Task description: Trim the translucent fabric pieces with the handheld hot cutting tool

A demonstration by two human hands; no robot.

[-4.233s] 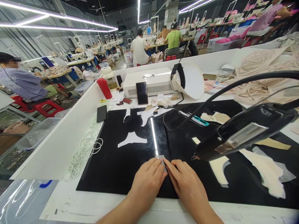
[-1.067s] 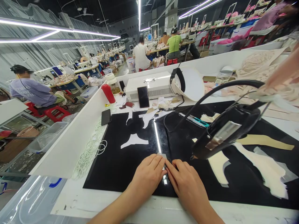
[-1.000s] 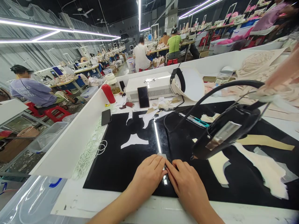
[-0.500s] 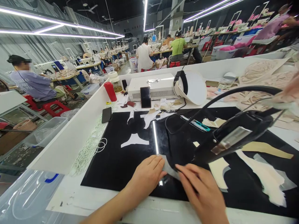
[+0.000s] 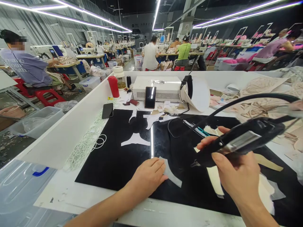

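The left hand (image 5: 150,173) lies palm down on the black mat (image 5: 113,160), near the middle of its near side. Its fingers are extended and together, with the tips on the left edge of the curved grey piece (image 5: 174,178); they rest on this piece rather than wrap around it. The grey piece lies flat on the mat, and its free end extends to the right and toward the near edge.

The right hand (image 5: 239,176) grips the black handheld tool (image 5: 236,138), thumb on the near side and fingers on the far side. The tool is tilted, its narrow tip directed left, apart from the grey piece. A thick black cable (image 5: 248,96) arches above it.

A white cut piece (image 5: 136,139) lies to the far left of the left hand. A cream piece (image 5: 214,180) lies between the grey piece and the right hand. The upright phone (image 5: 150,97) stands at the far side, against the white box (image 5: 163,88).
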